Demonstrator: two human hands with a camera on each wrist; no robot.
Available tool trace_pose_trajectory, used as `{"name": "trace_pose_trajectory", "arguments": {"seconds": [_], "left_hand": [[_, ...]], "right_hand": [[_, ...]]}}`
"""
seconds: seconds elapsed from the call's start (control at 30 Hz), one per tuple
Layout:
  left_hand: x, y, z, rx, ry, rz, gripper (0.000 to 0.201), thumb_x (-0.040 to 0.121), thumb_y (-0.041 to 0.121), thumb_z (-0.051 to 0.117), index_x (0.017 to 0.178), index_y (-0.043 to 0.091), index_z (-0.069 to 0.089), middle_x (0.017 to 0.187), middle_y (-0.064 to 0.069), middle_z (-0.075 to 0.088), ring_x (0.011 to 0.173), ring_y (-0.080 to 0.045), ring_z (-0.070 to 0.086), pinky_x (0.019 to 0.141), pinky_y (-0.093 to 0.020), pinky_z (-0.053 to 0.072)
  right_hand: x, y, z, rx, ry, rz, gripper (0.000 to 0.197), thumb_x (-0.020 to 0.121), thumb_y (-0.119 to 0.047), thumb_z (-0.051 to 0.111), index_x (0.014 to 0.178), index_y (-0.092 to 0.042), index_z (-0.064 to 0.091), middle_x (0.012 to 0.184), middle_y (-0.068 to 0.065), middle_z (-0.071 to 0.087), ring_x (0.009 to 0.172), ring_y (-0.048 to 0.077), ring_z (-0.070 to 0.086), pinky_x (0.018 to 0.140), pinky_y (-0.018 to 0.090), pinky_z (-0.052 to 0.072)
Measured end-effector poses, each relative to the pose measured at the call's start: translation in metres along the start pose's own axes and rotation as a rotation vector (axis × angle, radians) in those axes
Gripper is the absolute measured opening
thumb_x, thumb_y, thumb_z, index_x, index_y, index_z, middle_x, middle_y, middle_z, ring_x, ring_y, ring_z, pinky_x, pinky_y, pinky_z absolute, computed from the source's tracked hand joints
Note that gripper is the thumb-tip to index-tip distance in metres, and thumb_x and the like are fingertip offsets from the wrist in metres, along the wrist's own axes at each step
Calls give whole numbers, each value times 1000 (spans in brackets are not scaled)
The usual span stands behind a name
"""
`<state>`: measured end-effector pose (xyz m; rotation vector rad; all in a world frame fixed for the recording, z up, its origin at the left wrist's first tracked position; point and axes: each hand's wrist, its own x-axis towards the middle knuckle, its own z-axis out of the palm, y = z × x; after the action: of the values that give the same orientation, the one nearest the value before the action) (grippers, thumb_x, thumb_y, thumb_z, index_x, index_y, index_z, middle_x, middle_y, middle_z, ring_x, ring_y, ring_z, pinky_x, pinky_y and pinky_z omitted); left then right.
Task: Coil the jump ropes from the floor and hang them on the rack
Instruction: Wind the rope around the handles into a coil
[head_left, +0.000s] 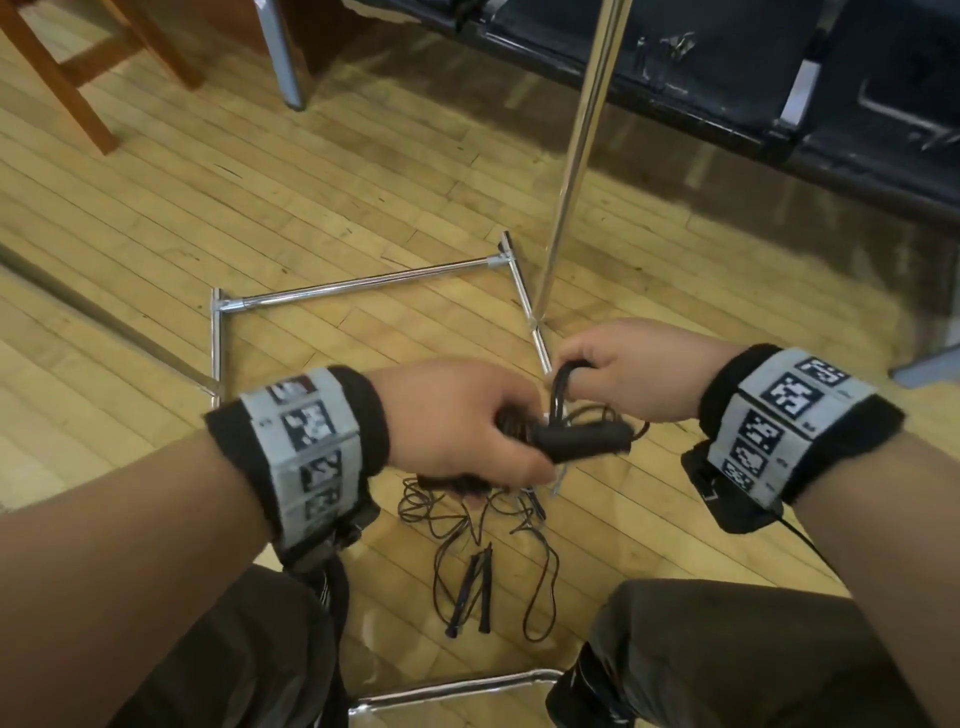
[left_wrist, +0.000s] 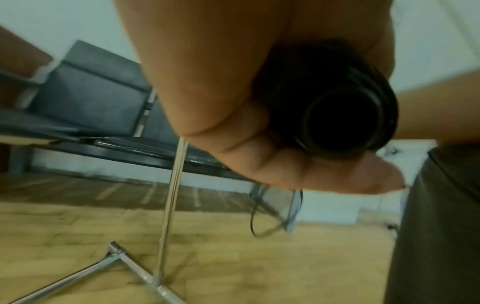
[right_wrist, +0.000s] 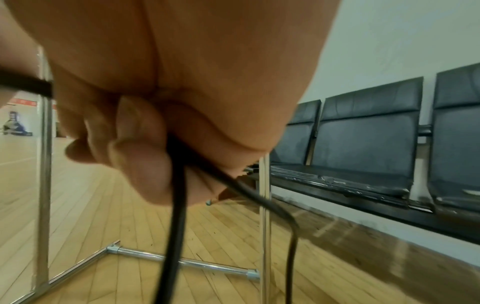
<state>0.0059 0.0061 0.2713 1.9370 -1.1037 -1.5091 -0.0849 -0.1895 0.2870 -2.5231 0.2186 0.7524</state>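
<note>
Black jump ropes (head_left: 483, 545) on the pale yellow-tan plank floor (head_left: 260, 208); beside them a shiny chrome rack (head_left: 363, 283); behind it dark, perhaps black, seats (head_left: 727, 62).

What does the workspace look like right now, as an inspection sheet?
Surface: light wooden plank floor, scuffed.
Job's things: black jump rope with foam handle held in both hands; second black jump rope loose on the floor; chrome tube rack standing.
Clutter: nothing seen.
Hands: left hand grips handle and coils; right hand pinches a rope loop.
Cables: thin black wrist-camera lead.
Surroundings: black padded bench seats; brown wooden furniture legs.
</note>
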Motion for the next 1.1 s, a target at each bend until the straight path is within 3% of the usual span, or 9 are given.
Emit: {"name": "trace_pose_trajectory", "arguments": {"seconds": [0.1, 0.17, 0.3, 0.43, 0.57, 0.7, 0.83, 1.0, 1.1], "left_hand": [[9, -10, 19, 303, 43, -165, 51, 84, 60, 77, 122, 34, 54, 81, 9, 77, 66, -6, 73, 57, -26, 61], [9, -19, 16, 230, 65, -209, 56, 88, 52, 77, 133, 35, 49, 86, 4, 78, 69, -12, 76, 66, -35, 67], [6, -31, -4, -74, 294, -180, 26, 97, 35, 72, 120, 27, 63, 89, -9, 79, 74, -28, 80, 68, -49, 68], [-1, -37, -23, -238, 553, -152, 16, 95, 33, 78, 102, 30, 64, 89, -10, 78, 74, -27, 80, 67, -51, 67], [-7, -41, -31, -588, 481, -121, 27, 89, 17, 84, 110, 16, 67, 103, -20, 76, 89, -34, 80, 73, -51, 67], [-8, -38, -30, -850, 411, -32, 15, 94, 11, 76, 107, 9, 69, 96, -21, 75, 89, -35, 78, 75, -53, 65], [-9, -31, -30, -1051, 295, 79, 23, 90, 15, 73, 112, 8, 66, 93, -18, 71, 83, -33, 75, 72, -50, 63], [-7, -19, -26, -961, 210, 138, 41, 89, 43, 77, 111, 11, 65, 88, -13, 71, 73, -27, 71, 57, -37, 61], [-4, -11, -17, -774, 187, 157, 20, 90, 33, 77, 100, 17, 70, 86, -15, 72, 73, -32, 71, 57, -39, 61]], "right_hand": [[8, -23, 0, -158, 0, -43, 19, 96, -43, 62, 85, -29, 69, 77, -6, 65, 73, 16, 61, 64, 35, 54], [10, -40, 1, -290, 47, -88, 22, 94, -44, 61, 81, -27, 68, 74, -6, 64, 70, 15, 62, 62, 35, 55], [5, -60, -5, -388, 213, -137, 25, 95, -38, 54, 74, -27, 60, 66, -7, 57, 60, 10, 54, 49, 29, 41], [2, -64, -3, -278, 245, -114, 30, 103, -39, 43, 79, -28, 56, 70, -7, 58, 59, 9, 55, 49, 27, 37], [4, -56, 5, -129, 235, -82, 27, 104, -43, 44, 85, -30, 58, 71, -6, 61, 65, 11, 58, 55, 34, 46], [4, -49, 11, 10, 228, -87, 25, 104, -41, 47, 87, -27, 60, 73, -2, 63, 68, 15, 59, 63, 43, 53], [1, -43, 8, 158, 263, -108, 25, 102, -38, 49, 87, -25, 65, 68, -8, 64, 58, 3, 56, 51, 21, 44], [-2, -28, 5, 232, 134, -113, 28, 104, -36, 48, 84, -27, 66, 67, -13, 68, 52, 2, 55, 52, 22, 45], [-1, -17, 8, 105, 50, -64, 29, 104, -39, 48, 80, -32, 63, 70, -21, 68, 62, -2, 62, 59, 21, 45]]}}
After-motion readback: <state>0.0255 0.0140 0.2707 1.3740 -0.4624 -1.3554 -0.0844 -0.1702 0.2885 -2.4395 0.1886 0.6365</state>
